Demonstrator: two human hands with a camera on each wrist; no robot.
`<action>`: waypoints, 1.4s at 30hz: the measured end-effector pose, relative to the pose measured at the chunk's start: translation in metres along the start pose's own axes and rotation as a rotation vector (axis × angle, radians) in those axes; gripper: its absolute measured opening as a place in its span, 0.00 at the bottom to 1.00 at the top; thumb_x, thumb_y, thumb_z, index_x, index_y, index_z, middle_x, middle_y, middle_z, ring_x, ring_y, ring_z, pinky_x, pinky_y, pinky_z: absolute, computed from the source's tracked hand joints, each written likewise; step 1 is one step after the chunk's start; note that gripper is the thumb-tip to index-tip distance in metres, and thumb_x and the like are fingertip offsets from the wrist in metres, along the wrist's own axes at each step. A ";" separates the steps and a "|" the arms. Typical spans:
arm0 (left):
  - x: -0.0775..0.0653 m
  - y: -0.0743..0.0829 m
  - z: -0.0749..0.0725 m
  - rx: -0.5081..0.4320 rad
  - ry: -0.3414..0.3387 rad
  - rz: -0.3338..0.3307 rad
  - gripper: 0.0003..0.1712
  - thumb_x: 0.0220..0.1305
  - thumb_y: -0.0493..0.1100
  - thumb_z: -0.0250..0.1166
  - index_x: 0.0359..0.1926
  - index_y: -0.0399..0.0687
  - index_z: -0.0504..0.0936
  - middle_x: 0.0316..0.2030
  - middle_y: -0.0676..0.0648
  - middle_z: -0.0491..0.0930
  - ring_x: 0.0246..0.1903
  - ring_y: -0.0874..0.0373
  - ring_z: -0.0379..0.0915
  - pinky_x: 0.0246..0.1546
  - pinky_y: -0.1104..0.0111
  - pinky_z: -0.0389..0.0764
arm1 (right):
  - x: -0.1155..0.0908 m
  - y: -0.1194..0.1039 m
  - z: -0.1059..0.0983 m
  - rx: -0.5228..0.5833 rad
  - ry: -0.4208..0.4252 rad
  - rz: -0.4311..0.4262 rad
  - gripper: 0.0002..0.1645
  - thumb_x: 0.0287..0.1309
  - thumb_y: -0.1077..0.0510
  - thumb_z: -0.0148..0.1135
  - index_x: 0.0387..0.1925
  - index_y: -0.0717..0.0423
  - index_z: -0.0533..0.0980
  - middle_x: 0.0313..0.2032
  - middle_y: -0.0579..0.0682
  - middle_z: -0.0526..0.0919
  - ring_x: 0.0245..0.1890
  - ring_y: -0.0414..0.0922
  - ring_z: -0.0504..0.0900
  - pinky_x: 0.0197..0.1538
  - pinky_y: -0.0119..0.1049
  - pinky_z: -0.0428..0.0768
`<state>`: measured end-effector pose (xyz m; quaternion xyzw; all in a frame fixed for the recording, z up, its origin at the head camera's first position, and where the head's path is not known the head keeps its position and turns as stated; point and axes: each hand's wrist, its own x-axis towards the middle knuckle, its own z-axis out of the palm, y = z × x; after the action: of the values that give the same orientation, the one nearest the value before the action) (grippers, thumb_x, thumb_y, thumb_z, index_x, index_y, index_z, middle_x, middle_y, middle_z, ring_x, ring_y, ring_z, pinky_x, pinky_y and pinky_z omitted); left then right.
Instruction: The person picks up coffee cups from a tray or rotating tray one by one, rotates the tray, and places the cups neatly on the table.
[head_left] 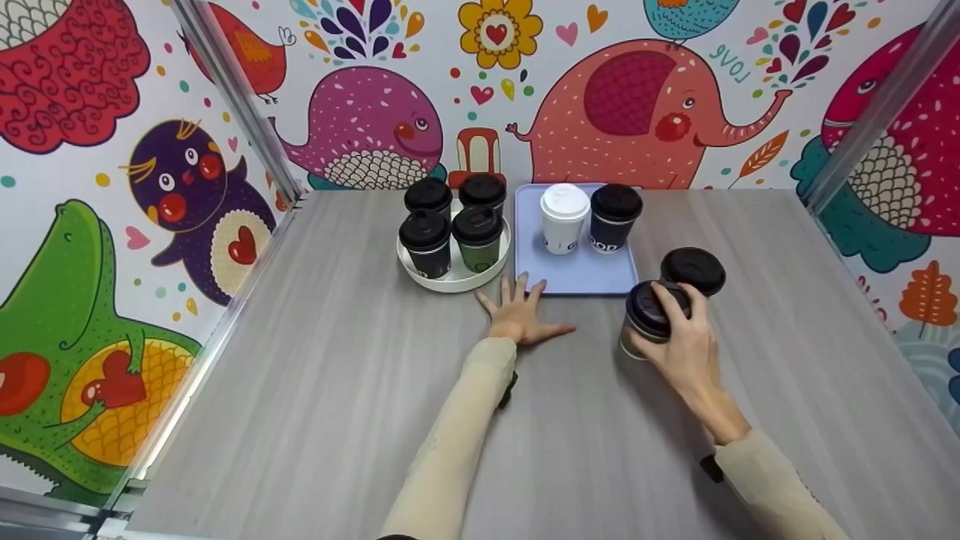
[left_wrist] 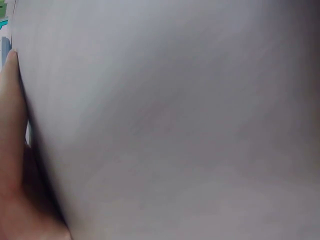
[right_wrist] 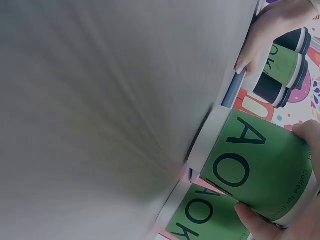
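Note:
My right hand (head_left: 690,349) grips a green paper coffee cup (right_wrist: 245,165) near its black lid, fingers over the top and thumb at the side. The cup stands upright, with large dark letters on its green wrap. Just behind it is another green coffee cup (right_wrist: 200,210), whose black lid (head_left: 694,270) shows in the head view. My left hand (head_left: 517,315) is spread, palm down, its fingertips at the front edge of a light blue tray (head_left: 574,279). On that tray stand a white cup (head_left: 562,221) and a dark cup (head_left: 611,229) with a black lid.
Left of the blue tray, a round white tray (head_left: 450,286) holds several black-lidded cups, among them a green one (head_left: 480,255). Wood-grain tabletop (head_left: 337,397) extends toward me. Cartoon-printed walls (head_left: 480,90) with metal posts (head_left: 247,105) enclose the back and sides.

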<state>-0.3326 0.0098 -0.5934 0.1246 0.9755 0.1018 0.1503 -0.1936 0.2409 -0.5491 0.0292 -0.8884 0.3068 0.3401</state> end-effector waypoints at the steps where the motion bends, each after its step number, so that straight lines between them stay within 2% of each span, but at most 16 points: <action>1: 0.000 0.000 0.000 -0.001 -0.001 0.001 0.67 0.46 0.92 0.55 0.82 0.77 0.45 0.85 0.52 0.38 0.84 0.40 0.23 0.70 0.20 0.30 | -0.001 0.000 -0.001 -0.001 0.001 0.002 0.47 0.39 0.59 0.84 0.66 0.51 0.76 0.64 0.70 0.71 0.56 0.71 0.78 0.54 0.68 0.78; 13: -0.002 0.000 -0.002 0.005 -0.014 0.003 0.66 0.48 0.91 0.54 0.83 0.75 0.45 0.85 0.52 0.38 0.84 0.40 0.23 0.70 0.20 0.30 | -0.008 0.008 -0.014 -0.019 0.030 0.008 0.48 0.37 0.60 0.85 0.65 0.53 0.76 0.63 0.74 0.71 0.55 0.74 0.78 0.53 0.70 0.78; 31: 0.001 -0.001 -0.001 0.009 -0.026 0.002 0.66 0.47 0.92 0.53 0.83 0.76 0.44 0.85 0.52 0.38 0.84 0.39 0.23 0.70 0.20 0.30 | -0.016 0.019 -0.036 -0.055 0.034 0.060 0.48 0.38 0.62 0.85 0.66 0.53 0.76 0.63 0.73 0.71 0.55 0.72 0.77 0.51 0.70 0.77; 34: -0.003 0.000 -0.003 0.005 -0.021 0.006 0.66 0.48 0.92 0.53 0.83 0.75 0.44 0.85 0.52 0.37 0.84 0.39 0.23 0.70 0.21 0.29 | -0.016 0.022 -0.039 -0.060 0.036 0.060 0.48 0.38 0.61 0.85 0.66 0.53 0.76 0.63 0.73 0.71 0.55 0.72 0.77 0.52 0.70 0.77; 40: -0.022 0.004 -0.013 -0.026 0.044 0.021 0.63 0.50 0.89 0.56 0.82 0.72 0.50 0.85 0.49 0.44 0.85 0.40 0.28 0.73 0.23 0.32 | -0.018 0.028 -0.045 -0.089 0.046 0.041 0.49 0.38 0.60 0.85 0.66 0.54 0.76 0.62 0.74 0.71 0.52 0.72 0.77 0.47 0.70 0.77; 42: -0.021 0.004 -0.012 -0.029 0.040 0.019 0.63 0.50 0.89 0.56 0.82 0.73 0.50 0.85 0.49 0.43 0.85 0.40 0.28 0.72 0.23 0.32 | -0.018 0.029 -0.046 -0.095 0.047 0.041 0.49 0.38 0.60 0.85 0.66 0.53 0.76 0.62 0.75 0.70 0.52 0.72 0.77 0.46 0.70 0.77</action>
<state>-0.3164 0.0055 -0.5757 0.1294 0.9755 0.1198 0.1319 -0.1606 0.2873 -0.5486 -0.0124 -0.8942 0.2716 0.3557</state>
